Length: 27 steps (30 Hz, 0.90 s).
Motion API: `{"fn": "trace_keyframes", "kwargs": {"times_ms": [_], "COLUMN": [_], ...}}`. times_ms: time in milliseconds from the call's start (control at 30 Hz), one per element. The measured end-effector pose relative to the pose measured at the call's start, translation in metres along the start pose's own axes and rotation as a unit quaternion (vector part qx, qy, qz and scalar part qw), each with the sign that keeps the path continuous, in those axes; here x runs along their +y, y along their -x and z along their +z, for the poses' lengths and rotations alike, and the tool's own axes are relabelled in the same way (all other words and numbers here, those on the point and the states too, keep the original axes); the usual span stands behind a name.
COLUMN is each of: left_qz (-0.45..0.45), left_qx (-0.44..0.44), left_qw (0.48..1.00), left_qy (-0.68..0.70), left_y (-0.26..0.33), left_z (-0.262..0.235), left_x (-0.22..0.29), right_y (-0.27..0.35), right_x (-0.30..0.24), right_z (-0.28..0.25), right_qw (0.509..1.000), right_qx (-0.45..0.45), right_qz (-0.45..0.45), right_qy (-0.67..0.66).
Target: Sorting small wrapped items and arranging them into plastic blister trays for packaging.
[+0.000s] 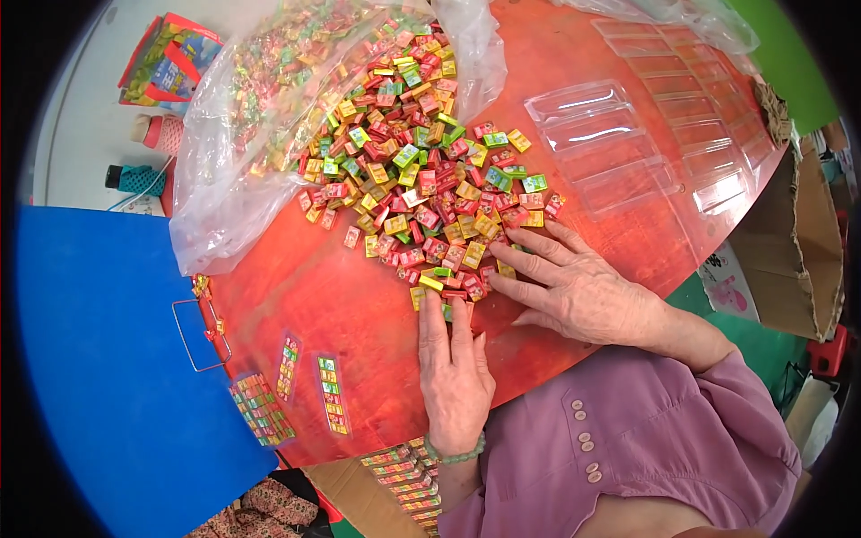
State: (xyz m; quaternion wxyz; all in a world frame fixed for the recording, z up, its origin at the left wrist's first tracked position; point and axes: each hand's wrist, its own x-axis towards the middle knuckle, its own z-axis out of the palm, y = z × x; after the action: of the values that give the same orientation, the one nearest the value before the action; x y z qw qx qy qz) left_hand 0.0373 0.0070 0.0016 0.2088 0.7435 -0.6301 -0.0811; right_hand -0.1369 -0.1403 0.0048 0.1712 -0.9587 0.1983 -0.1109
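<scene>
Where a cardboard box (345,489) stands against the near edge of the red bench (359,359), stacked packs (408,484) in red, yellow and green show, apparently finished. Toward the near left corner, two narrow filled strips (332,394) lie flat, and a wider filled block (262,410) sits at the left edge; these look done too. Past the near edge, the left hand (455,386) has its index and middle fingers straight and close together, tips at the near fringe of the loose little boxes (427,182); whether it pinches one I cannot tell. The right hand (587,291) is spread, fingertips on the heap's right side. The loose ones run from mid-bench toward the far edge, where a clear plastic bag (215,206) holds many more, so much seems left. Toward the far right corner, clear slotted trays (596,134) appear unfilled.
</scene>
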Motion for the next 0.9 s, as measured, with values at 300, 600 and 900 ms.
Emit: {"fn": "trace_keyframes", "kwargs": {"times_ms": [300, 600, 900], "left_qz": [0.046, -0.005, -0.005], "left_qx": [0.047, 0.096, 0.076], "left_qw": [0.994, 0.995, 0.997], "left_qy": [0.085, 0.005, 0.011], "left_y": [0.019, 0.028, 0.027], "left_z": [-0.004, -0.007, -0.001], "left_x": [0.000, -0.001, 0.005], "right_y": [0.028, 0.032, 0.021], "right_x": [0.007, 0.008, 0.002], "right_z": [-0.008, -0.020, -0.012], "right_qw": [0.997, 0.994, 0.993], "right_qx": [0.003, 0.059, 0.060], "right_qz": [-0.046, 0.029, 0.037], "right_qy": [-0.056, -0.084, -0.094]}}
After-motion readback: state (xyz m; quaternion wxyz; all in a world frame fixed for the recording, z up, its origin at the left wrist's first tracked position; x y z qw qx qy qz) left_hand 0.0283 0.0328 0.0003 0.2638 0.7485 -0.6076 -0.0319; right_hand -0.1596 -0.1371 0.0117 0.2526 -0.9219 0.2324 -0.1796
